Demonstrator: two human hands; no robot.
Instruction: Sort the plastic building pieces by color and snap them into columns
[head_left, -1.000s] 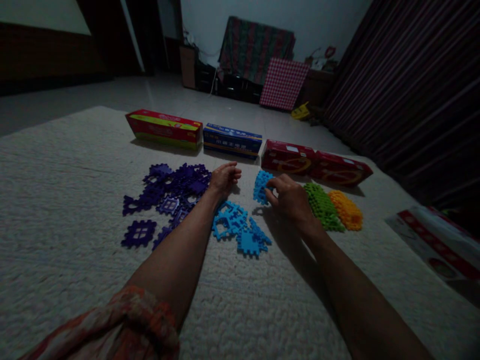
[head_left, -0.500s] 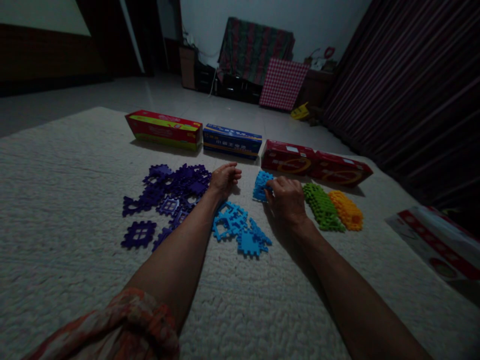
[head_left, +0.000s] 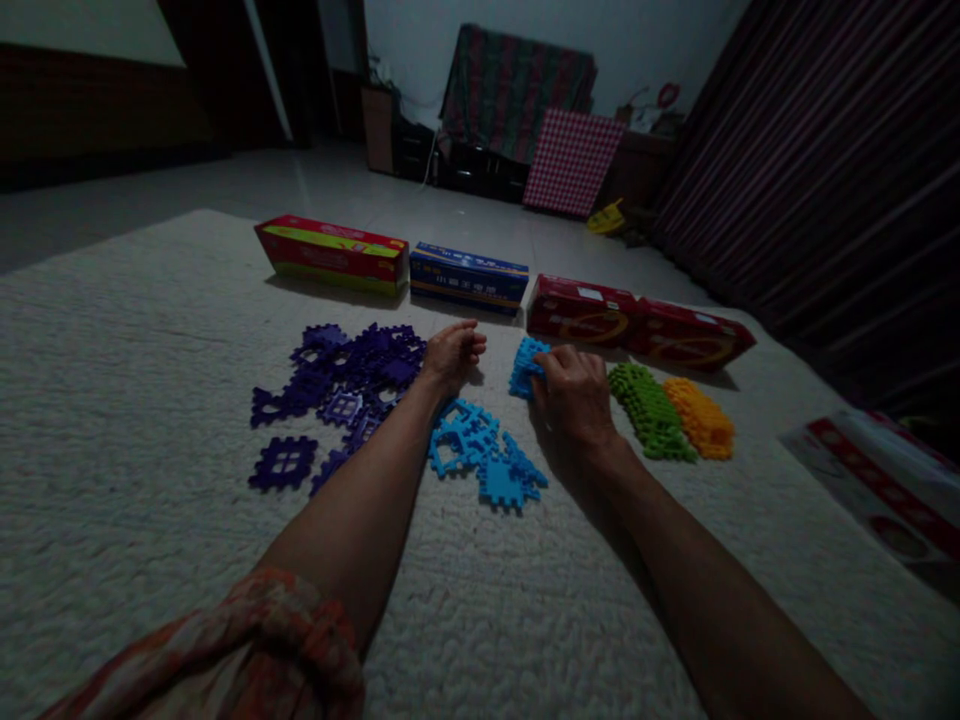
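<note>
My right hand [head_left: 577, 393] closes its thumb and fingers on the near right side of a stack of light blue interlocking plastic tiles [head_left: 525, 366]. Part of that stack is hidden behind the fingers. My left hand [head_left: 454, 355] rests on the mat, fingers loosely bent and nothing visible in them. Beside it, a spread heap of purple interlocking tiles [head_left: 397, 371] lies to the left, partly covered by my forearm. Loose light blue tiles [head_left: 504, 481] lie between my arms. Right of my right hand are a row of green tiles [head_left: 649, 412] and a row of orange tiles [head_left: 700, 418].
Along the back of the cream mat [head_left: 465, 610] stand a red and yellow box [head_left: 334, 257], a blue box [head_left: 469, 278] and two dark red boxes [head_left: 581, 312]. A white and red package [head_left: 877, 490] sits at the right. Dark striped curtains [head_left: 817, 170] hang behind it.
The view has shifted slightly, moving everything a little in the picture. Both hands keep nearly the same places, the right still on the light blue stack.
</note>
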